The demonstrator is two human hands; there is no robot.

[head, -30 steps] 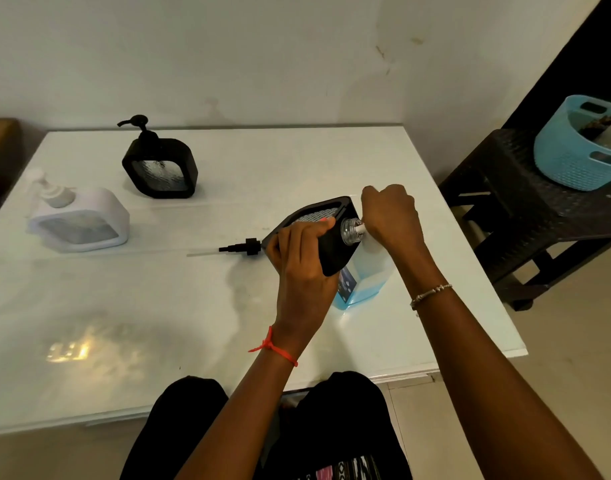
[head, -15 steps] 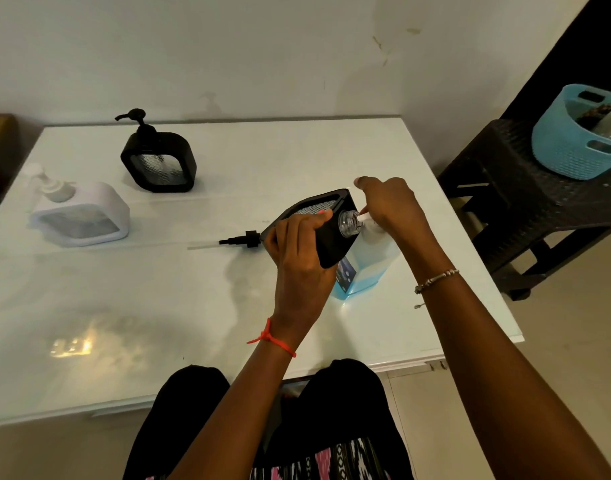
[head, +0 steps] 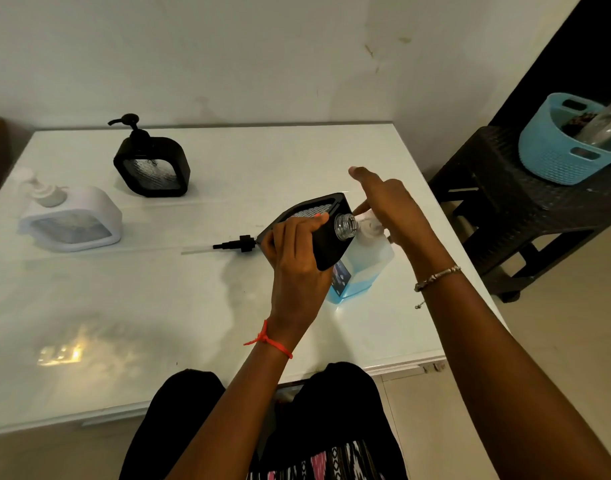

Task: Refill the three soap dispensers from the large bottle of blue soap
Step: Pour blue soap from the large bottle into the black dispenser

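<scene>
The left hand (head: 297, 258) is clamped round a black dispenser (head: 318, 230), tilted so its clear open neck (head: 345, 226) meets the pump spout of the large bottle of blue soap (head: 363, 268), which stands near the desk's right edge. The right hand (head: 387, 206) rests palm-down on the bottle's pump head (head: 368, 225), fingers loose and spread, not gripping; it looks placed to press soap across, though no stream can be made out. The removed black pump (head: 234, 244) lies flat on the desk (head: 124, 306) just left of the held dispenser, out of the way. A second black dispenser (head: 151, 168) near the far edge and a white dispenser (head: 72, 220) by the left edge keep their pumps on. Nothing blocks the hands; a blue basket (head: 553, 150) sits on a dark stool (head: 498, 202) beyond the right edge
</scene>
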